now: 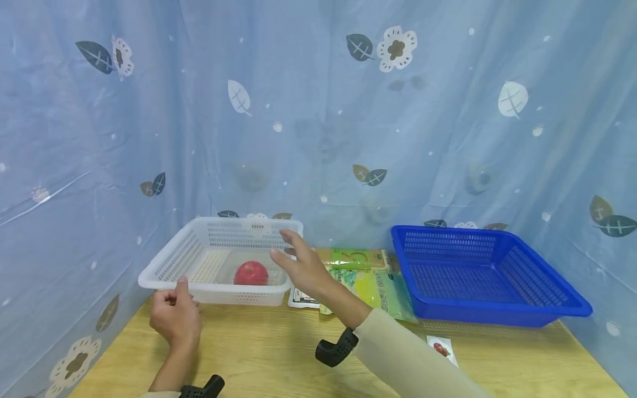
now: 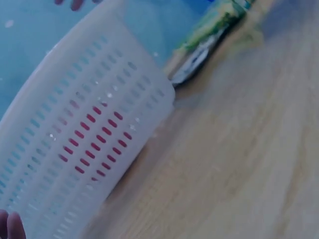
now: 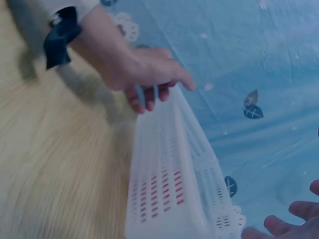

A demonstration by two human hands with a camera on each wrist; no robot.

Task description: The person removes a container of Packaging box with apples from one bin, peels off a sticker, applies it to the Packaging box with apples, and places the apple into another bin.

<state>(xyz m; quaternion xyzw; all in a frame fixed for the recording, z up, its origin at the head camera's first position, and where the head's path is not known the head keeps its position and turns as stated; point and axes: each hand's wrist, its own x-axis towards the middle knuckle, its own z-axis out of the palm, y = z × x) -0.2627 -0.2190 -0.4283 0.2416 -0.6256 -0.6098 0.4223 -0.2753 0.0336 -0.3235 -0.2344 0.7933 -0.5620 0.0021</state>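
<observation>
A white plastic basket (image 1: 214, 287) stands at the left, holding a clear box (image 1: 226, 265) with a round red fruit (image 1: 251, 273) in it. At the basket's front left corner is my left hand (image 1: 176, 315), its thumb raised at the rim. The right wrist view shows this left hand (image 3: 149, 72) with loosely bent fingers hanging by the outer wall and the thumb stretched out. My right hand (image 1: 303, 268) is over the basket's right end, fingers spread and holding nothing. In the right wrist view its fingertips (image 3: 276, 225) show beside the basket's end.
A blue basket (image 1: 492, 318) stands at the right. Between the baskets lie a green-yellow packet (image 1: 360, 258), a pale green bag (image 1: 383, 293) and a flat black-and-white item (image 1: 301, 298). A small card with a red fruit picture (image 1: 442, 349) lies in front. Patterned blue curtains (image 1: 318, 110) enclose the table.
</observation>
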